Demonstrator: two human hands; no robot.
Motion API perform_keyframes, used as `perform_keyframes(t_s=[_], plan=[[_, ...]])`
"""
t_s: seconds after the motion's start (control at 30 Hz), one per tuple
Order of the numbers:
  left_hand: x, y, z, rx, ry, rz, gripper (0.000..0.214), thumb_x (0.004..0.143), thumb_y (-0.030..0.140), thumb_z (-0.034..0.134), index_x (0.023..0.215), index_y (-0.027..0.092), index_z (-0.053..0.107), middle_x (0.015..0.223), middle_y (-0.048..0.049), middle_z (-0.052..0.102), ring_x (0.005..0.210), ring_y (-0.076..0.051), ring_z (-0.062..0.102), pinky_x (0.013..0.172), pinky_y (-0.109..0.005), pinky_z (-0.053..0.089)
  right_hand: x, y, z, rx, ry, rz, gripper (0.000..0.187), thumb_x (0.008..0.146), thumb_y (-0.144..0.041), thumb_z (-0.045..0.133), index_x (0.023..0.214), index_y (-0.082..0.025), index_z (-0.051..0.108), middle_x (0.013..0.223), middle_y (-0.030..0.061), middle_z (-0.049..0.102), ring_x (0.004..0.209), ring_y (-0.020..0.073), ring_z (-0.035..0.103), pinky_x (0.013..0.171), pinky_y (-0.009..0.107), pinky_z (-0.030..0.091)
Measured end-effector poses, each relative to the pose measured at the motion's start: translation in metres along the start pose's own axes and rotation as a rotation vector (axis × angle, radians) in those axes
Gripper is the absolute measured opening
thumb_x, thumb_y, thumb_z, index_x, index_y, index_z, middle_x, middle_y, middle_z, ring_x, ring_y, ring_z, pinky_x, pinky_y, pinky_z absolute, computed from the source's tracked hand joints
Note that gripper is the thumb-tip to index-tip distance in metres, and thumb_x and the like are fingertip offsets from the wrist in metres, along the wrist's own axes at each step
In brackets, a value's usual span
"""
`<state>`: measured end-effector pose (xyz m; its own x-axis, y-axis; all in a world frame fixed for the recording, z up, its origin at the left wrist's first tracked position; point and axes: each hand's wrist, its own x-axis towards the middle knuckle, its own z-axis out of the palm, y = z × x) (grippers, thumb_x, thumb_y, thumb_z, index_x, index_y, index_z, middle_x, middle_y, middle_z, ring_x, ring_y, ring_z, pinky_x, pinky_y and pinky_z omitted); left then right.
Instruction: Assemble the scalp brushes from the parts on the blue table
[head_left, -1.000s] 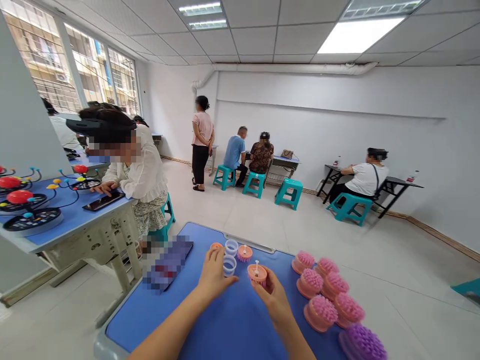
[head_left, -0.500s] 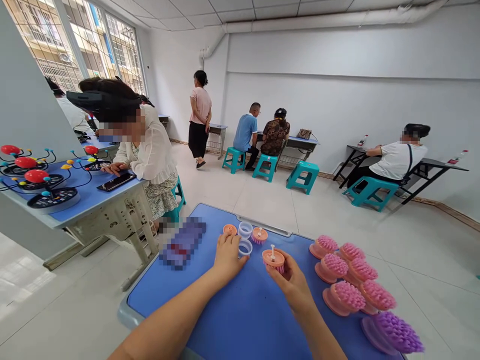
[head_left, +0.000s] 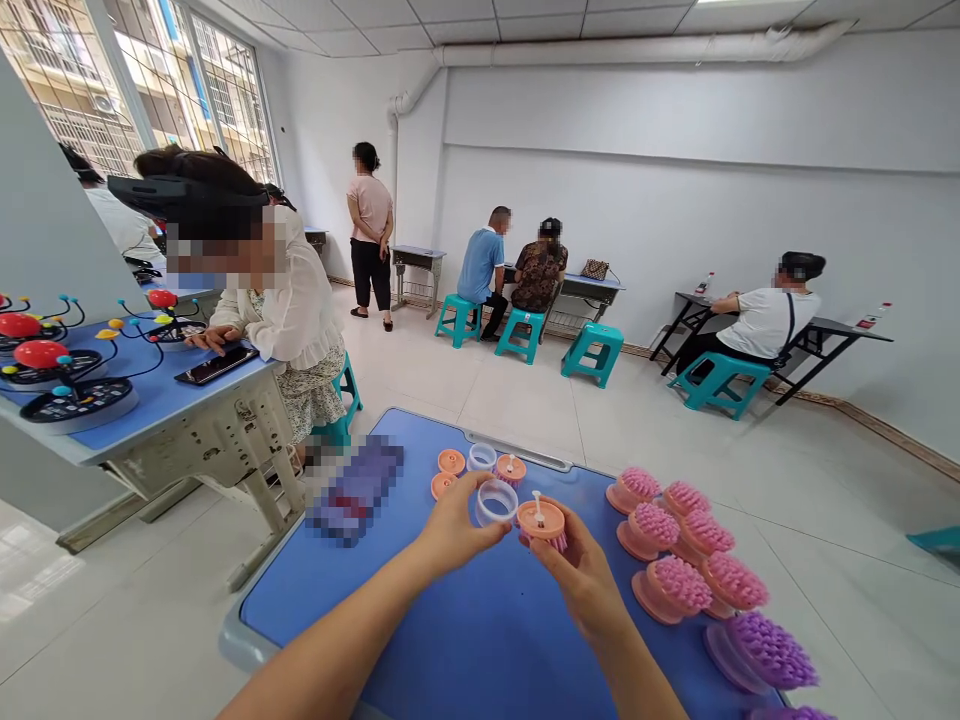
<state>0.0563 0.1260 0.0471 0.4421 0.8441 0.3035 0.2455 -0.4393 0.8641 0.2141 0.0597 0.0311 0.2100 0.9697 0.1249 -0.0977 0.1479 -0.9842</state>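
My left hand point(head_left: 459, 525) pinches a clear plastic ring point(head_left: 496, 502) above the blue tabletop point(head_left: 450, 640). My right hand point(head_left: 579, 572) holds a pink bristle brush point(head_left: 541, 522) with a coral base and a white pin standing up from its centre. The two hands are close together, and the ring sits just left of the brush. Beyond them lie two coral discs point(head_left: 451, 461), a second clear ring point(head_left: 481, 457) and a smaller pink brush point(head_left: 510, 470). Several pink massage brushes point(head_left: 667, 585) stand in rows to the right, with purple ones point(head_left: 772, 650) nearest me.
A pixelated object point(head_left: 354, 490) lies on the table's left side. A seated co-worker point(head_left: 262, 300) wearing a headset has a hand on a phone at the neighbouring blue desk point(head_left: 150, 410), which holds red-ball wire models. Other people and teal stools stand farther back.
My left hand has lifted the nearer clear ring from the table, uncovering a second coral disc. The view has shifted slightly, and the standing person at the back has moved left.
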Motion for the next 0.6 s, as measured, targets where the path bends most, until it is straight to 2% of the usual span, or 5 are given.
perform_keyframes(t_s=[0.13, 0.2, 0.43, 0.5, 0.6], plan=[[0.0014, -0.0005, -0.0004, -0.491, -0.096, -0.057, 0.045, 0.063, 0.026, 0.071, 0.103, 0.018, 0.051, 0.102, -0.0059, 0.059, 0.096, -0.02, 0.055, 0.084, -0.031, 0.043, -0.0018, -0.001, 0.0008, 0.133, -0.024, 0.027, 0.045, 0.064, -0.034, 0.073, 0.105, -0.025, 0.058, 0.1, 0.0057, 0.064, 0.094, 0.0242, 0.059, 0.086, 0.044, 0.047], [0.0011, -0.0005, 0.0001, -0.643, -0.141, -0.096, 0.049, 0.061, 0.032, 0.073, 0.103, 0.018, 0.052, 0.097, -0.0046, 0.06, 0.09, -0.019, 0.056, 0.078, -0.029, 0.045, -0.002, -0.0025, 0.0016, 0.183, -0.025, 0.026, 0.045, 0.063, -0.035, 0.074, 0.104, -0.026, 0.058, 0.1, 0.0054, 0.064, 0.095, 0.0245, 0.059, 0.087, 0.045, 0.046], [-0.0021, 0.0029, -0.0024, -0.748, -0.239, -0.203, 0.061, 0.067, 0.052, 0.065, 0.12, 0.024, 0.049, 0.103, -0.0036, 0.057, 0.095, -0.019, 0.054, 0.083, -0.031, 0.042, -0.0019, -0.0041, 0.001, 0.186, -0.033, 0.036, 0.047, 0.062, -0.039, 0.074, 0.105, -0.025, 0.059, 0.101, 0.0071, 0.064, 0.092, 0.0267, 0.061, 0.083, 0.047, 0.048], [-0.0025, 0.0033, -0.0037, -0.805, -0.261, -0.228, 0.061, 0.072, 0.055, 0.058, 0.124, 0.026, 0.045, 0.1, -0.0027, 0.057, 0.09, -0.017, 0.055, 0.083, -0.031, 0.041, -0.0027, -0.004, 0.0018, 0.182, -0.047, 0.047, 0.048, 0.061, -0.038, 0.074, 0.104, -0.025, 0.059, 0.098, 0.007, 0.065, 0.089, 0.0268, 0.062, 0.082, 0.047, 0.048], [-0.0024, 0.0037, -0.0045, -0.928, -0.243, -0.244, 0.055, 0.078, 0.054, 0.05, 0.123, 0.025, 0.044, 0.088, -0.0017, 0.057, 0.076, -0.013, 0.055, 0.074, -0.029, 0.043, -0.0048, -0.0028, 0.0047, 0.202, -0.077, 0.056, 0.049, 0.06, -0.039, 0.075, 0.103, -0.024, 0.059, 0.094, 0.0073, 0.066, 0.085, 0.0274, 0.063, 0.082, 0.048, 0.047]])
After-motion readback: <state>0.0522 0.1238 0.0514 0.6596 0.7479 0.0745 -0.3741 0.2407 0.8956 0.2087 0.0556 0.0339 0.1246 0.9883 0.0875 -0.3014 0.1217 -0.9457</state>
